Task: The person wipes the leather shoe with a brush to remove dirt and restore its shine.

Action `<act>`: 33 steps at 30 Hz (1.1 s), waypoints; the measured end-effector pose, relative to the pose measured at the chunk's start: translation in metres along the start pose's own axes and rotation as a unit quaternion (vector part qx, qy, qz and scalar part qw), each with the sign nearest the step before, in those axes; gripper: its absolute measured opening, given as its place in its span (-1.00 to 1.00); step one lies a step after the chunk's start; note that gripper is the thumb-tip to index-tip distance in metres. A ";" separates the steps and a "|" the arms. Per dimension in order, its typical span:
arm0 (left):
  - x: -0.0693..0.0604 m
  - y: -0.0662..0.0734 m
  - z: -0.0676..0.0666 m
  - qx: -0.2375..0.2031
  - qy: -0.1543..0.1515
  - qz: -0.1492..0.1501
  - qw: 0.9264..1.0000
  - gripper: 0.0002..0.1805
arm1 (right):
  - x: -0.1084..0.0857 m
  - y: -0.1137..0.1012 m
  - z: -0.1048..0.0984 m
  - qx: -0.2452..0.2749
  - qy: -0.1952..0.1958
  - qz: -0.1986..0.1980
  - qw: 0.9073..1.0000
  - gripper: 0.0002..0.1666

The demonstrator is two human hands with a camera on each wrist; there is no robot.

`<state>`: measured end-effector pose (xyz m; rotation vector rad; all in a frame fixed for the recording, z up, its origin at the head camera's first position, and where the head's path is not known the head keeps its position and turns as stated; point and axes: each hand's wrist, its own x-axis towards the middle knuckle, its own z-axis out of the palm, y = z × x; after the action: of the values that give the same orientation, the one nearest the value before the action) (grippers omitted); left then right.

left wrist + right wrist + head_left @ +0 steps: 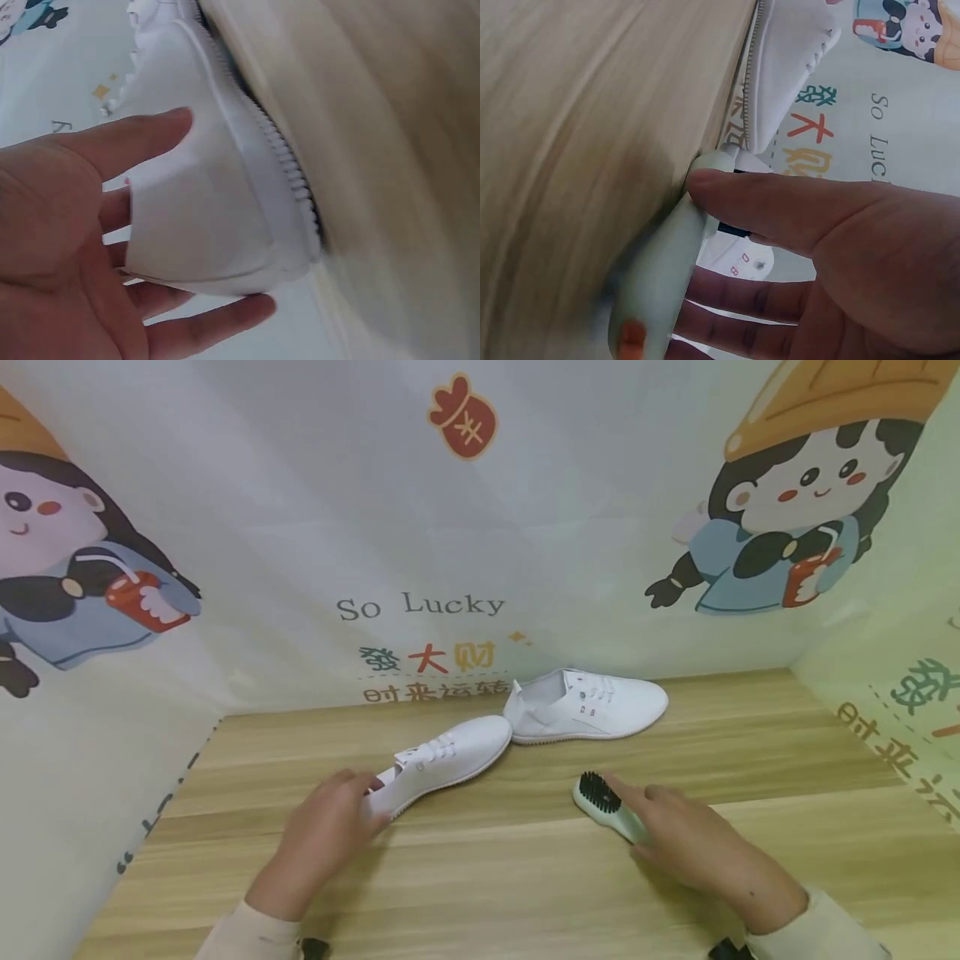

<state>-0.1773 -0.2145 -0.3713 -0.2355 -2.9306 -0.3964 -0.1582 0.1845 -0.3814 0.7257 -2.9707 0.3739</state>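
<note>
My left hand (326,822) holds a white lace-up shoe (457,758) by its heel end, the toe pointing away to the right. In the left wrist view the thumb lies on the side of the shoe (199,187), with the other fingers curling at its opening and heel. My right hand (693,839) grips a pale green brush (588,802) whose black bristles face up. The right wrist view has the thumb along the brush (660,270) and fingers on its other side. A second white shoe (611,706) lies behind, its heel at the first shoe's toe.
The wooden tabletop (487,877) ends at a printed cloth backdrop (300,527) behind it. More printed cloth (892,652) rises at the right side, and another cloth wall (90,760) stands at the left.
</note>
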 end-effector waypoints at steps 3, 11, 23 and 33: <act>-0.001 -0.001 0.002 0.020 0.010 0.017 1.000 -0.53 | 0.002 0.000 0.000 0.004 -0.003 0.002 1.000 -0.02; 0.000 -0.002 0.005 0.047 0.012 0.030 0.998 -0.51 | 0.006 0.002 -0.005 0.018 -0.010 -0.016 1.000 0.03; 0.000 -0.002 0.007 0.068 0.021 0.062 0.996 -0.59 | 0.001 0.002 -0.002 0.039 -0.051 -0.007 0.998 0.16; -0.002 -0.001 0.004 0.081 0.025 0.093 0.992 -0.71 | 0.001 0.001 0.000 0.072 -0.091 0.010 0.993 0.02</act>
<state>-0.1760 -0.2147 -0.3762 -0.4624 -2.8404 -0.1333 -0.1592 0.1851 -0.3811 0.7841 -3.1497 0.5564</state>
